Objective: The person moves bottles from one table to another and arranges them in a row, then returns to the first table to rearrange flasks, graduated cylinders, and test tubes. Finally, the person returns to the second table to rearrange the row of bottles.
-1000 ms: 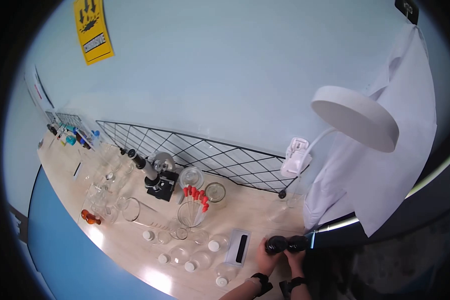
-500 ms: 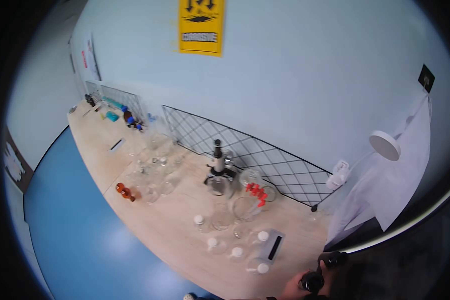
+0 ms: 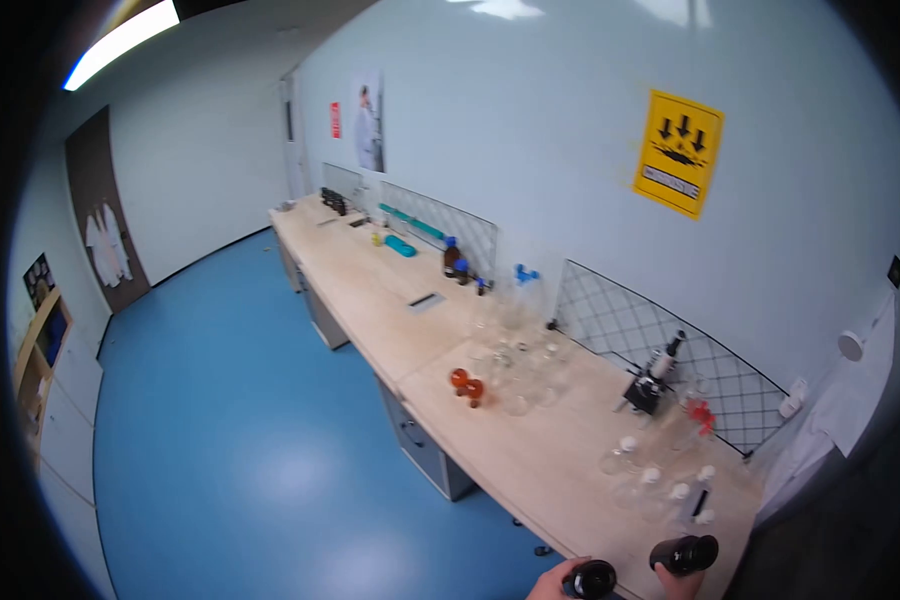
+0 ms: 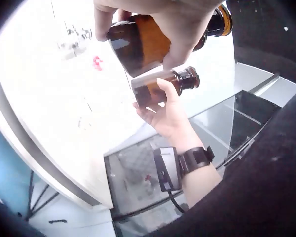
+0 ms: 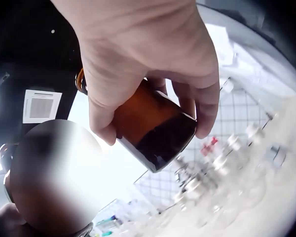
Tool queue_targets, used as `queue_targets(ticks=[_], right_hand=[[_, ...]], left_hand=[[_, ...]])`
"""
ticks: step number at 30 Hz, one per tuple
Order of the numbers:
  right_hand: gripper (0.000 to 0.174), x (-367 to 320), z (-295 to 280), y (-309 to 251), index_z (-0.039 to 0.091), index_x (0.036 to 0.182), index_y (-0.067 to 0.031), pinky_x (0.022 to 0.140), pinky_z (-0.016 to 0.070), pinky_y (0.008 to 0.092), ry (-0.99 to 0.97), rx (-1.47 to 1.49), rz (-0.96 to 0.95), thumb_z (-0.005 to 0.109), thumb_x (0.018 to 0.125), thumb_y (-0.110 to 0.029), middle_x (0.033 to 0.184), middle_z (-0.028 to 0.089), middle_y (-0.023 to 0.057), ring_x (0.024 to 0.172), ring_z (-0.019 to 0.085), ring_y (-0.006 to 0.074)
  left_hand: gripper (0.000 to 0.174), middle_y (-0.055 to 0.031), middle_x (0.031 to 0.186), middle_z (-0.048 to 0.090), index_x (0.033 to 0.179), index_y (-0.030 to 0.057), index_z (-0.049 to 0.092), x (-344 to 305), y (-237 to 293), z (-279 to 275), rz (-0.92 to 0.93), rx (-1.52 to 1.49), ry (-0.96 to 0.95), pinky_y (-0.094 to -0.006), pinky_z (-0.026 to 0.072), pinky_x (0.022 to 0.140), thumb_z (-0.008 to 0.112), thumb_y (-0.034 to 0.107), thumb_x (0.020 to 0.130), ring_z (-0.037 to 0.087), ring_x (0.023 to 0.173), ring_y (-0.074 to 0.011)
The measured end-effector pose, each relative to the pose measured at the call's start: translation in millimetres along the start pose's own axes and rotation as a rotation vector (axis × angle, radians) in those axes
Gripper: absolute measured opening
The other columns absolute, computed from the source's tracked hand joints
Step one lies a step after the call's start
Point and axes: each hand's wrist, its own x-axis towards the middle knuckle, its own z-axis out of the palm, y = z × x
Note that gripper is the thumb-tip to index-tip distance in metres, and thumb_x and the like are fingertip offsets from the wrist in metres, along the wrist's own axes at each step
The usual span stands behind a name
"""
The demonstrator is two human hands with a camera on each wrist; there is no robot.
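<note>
My left hand (image 4: 163,19) grips a brown glass bottle (image 4: 143,44) with a narrow neck, fingers and thumb around its body. A second brown bottle (image 4: 149,90) of the same kind is held in my right hand (image 4: 168,118), thumb along its side. In the head view, the left hand's bottle (image 3: 590,578) is by the table's front edge, and the right hand's bottle (image 3: 683,555) is over the tabletop, a short gap between them. Both bottles lean, necks toward me. From the right wrist, the right hand's bottle (image 5: 150,126) shows dark at its base.
Several clear bottles with white caps (image 3: 650,476) stand beyond the right hand. Behind them are red-topped droppers (image 3: 701,415) and a microscope (image 3: 655,375). Clear glassware (image 3: 515,375) and orange glass pieces (image 3: 467,385) sit farther left on the long table (image 3: 420,345). Blue floor (image 3: 240,400) lies left.
The head view has swung left, bringing the far table, the floor and a door into sight. The two bottles, side by side earlier, are now farther apart, still in the hands.
</note>
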Motion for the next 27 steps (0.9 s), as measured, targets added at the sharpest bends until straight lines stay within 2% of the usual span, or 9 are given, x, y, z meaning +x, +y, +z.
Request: queue_targets(ticks=[2,4,8,12,17,21,24,25,27], right_hand=[[0.05,-9.3,34.3,33.1,0.055,0.106,0.0023,0.077,0.0499,0.0292,-0.166,0.37,0.206,0.078,0.062,0.0,0.099,0.061,0.0082,0.086,0.058,0.0148],[0.053,-43.7,93.3,19.0,0.053,0.11,0.001,0.079,0.0494,0.0295,-0.397,-0.176,-0.141,0.076,0.063,0.003,0.105,0.059,0.007,0.088,0.058,0.0152],[0.048,-88.9,203.7,-17.4,0.057,0.095,-0.0009,0.073,0.0493,0.0285,-0.635,-0.135,-0.18,0.082,0.055,-0.011,0.086,0.062,0.0056,0.078,0.06,0.0132],[0.052,-104.1,299.1,-2.4,0.058,0.097,-0.0014,0.074,0.0501,0.0309,-0.789,-0.242,-0.244,0.083,0.054,-0.016,0.086,0.063,0.0065,0.078,0.061,0.0152],[0.053,-113.6,435.6,17.7,0.059,0.097,-0.0013,0.074,0.0502,0.031,-0.963,-0.386,-0.221,0.083,0.054,-0.022,0.088,0.064,0.0089,0.08,0.062,0.0167],[0.056,-120.2,570.5,20.5,0.058,0.097,-0.0013,0.076,0.0499,0.0308,-1.043,-0.328,-0.349,0.084,0.053,-0.025,0.089,0.064,0.0091,0.083,0.062,0.0163],[0.039,-127.6,669.9,15.8,0.057,0.106,0.0009,0.079,0.049,0.0332,-1.13,-0.405,-0.526,0.07,0.072,-0.014,0.097,0.063,0.015,0.089,0.061,0.0238],[0.056,-127.7,709.2,6.2,0.057,0.099,-0.0021,0.077,0.0496,0.0305,-1.181,-0.239,-0.234,0.084,0.055,-0.025,0.09,0.064,0.0085,0.084,0.062,0.0162],[0.056,-131.9,782.5,11.4,0.057,0.099,-0.0024,0.077,0.0496,0.0303,-1.279,-0.242,-0.235,0.084,0.056,-0.025,0.091,0.064,0.0083,0.084,0.062,0.0161]], left_hand=[[0.06,-0.0117,0.105,0.06,0.113,0.0009,0.053,-19.7,18.0,-49.5,-0.032,0.047,0.108,-0.0323,0.0445,0.087,0.077,0.013,0.059,0.057,0.098,-0.0181],[0.062,-0.012,0.101,0.061,0.111,0.001,0.053,-38.1,36.0,-90.1,-0.036,0.029,0.261,-0.0321,0.0455,0.086,0.078,0.014,0.056,0.058,0.095,-0.0185],[0.062,-0.0119,0.097,0.062,0.107,0.0008,0.054,-64.8,52.7,-166.0,-0.092,0.143,0.52,-0.0322,0.0472,0.083,0.08,0.017,0.054,0.059,0.091,-0.0186],[0.06,-0.0117,0.094,0.063,0.105,0.0014,0.054,-78.1,50.8,-236.9,-0.134,0.269,0.773,-0.0329,0.0483,0.081,0.081,0.019,0.054,0.061,0.089,-0.0215],[0.054,-0.0102,0.095,0.064,0.102,0.0006,0.056,-86.0,-24.0,-355.2,-0.04,0.322,1.048,-0.0326,0.0485,0.082,0.08,0.018,0.057,0.062,0.089,-0.0191],[0.049,-0.0089,0.091,0.065,0.097,0.0011,0.06,-61.1,21.3,-464.7,-0.131,0.305,1.163,-0.0305,0.0498,0.079,0.083,0.022,0.058,0.063,0.084,-0.0157],[0.051,-0.009,0.091,0.066,0.099,0.0011,0.06,-46.4,40.5,-552.1,-0.163,0.388,1.305,-0.0301,0.0505,0.077,0.082,0.022,0.059,0.063,0.083,-0.0157],[0.052,-0.0091,0.092,0.065,0.1,0.0009,0.058,-41.9,59.6,-576.4,-0.184,0.403,1.324,-0.0302,0.0505,0.076,0.082,0.022,0.059,0.062,0.085,-0.0152],[0.047,-0.0077,0.089,0.063,0.099,0.0011,0.056,-34.8,72.7,-626.9,-0.096,0.361,1.418,-0.0288,0.0496,0.074,0.08,0.016,0.061,0.061,0.081,-0.0155]])
